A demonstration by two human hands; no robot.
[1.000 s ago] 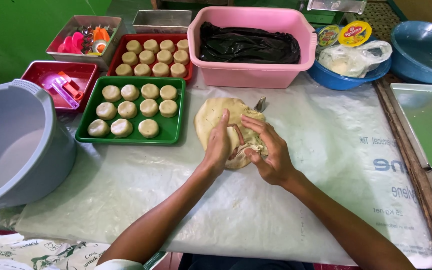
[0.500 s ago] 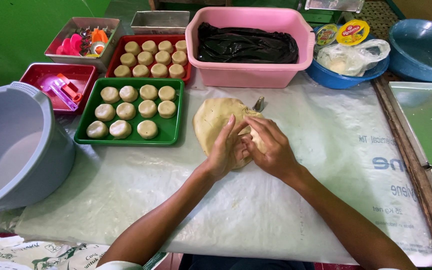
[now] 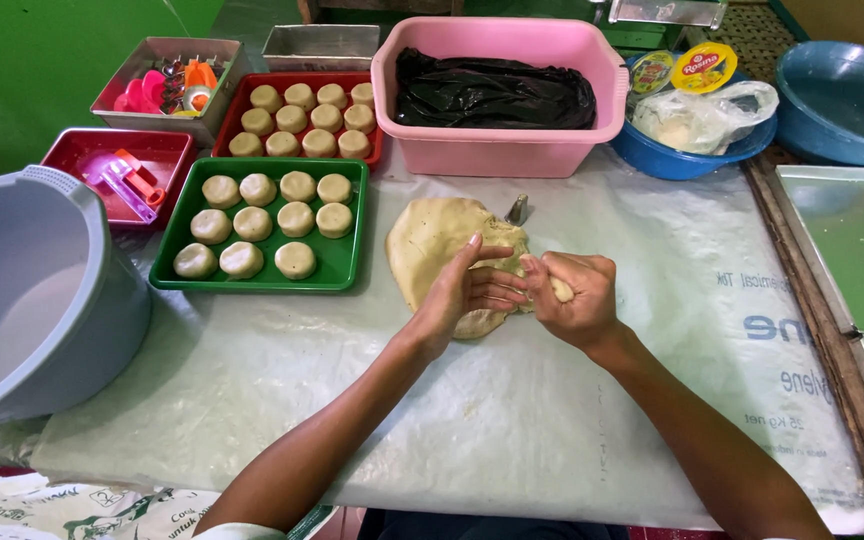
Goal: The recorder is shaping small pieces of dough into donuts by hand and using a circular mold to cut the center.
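On plastic sheeting point(image 3: 552, 420), left hand point(image 3: 467, 290) rests open-fingered on dough point(image 3: 442, 240); right hand point(image 3: 572, 295) pinches a piece.

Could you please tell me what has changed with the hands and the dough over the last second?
The right hand has drawn a small piece off the dough slab and closed around it; the left hand has stayed flat on the slab. The green tray has not moved.

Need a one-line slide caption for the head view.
Left hand rests on a flat dough slab while right hand pinches off a piece, beside a green tray of dough rounds.
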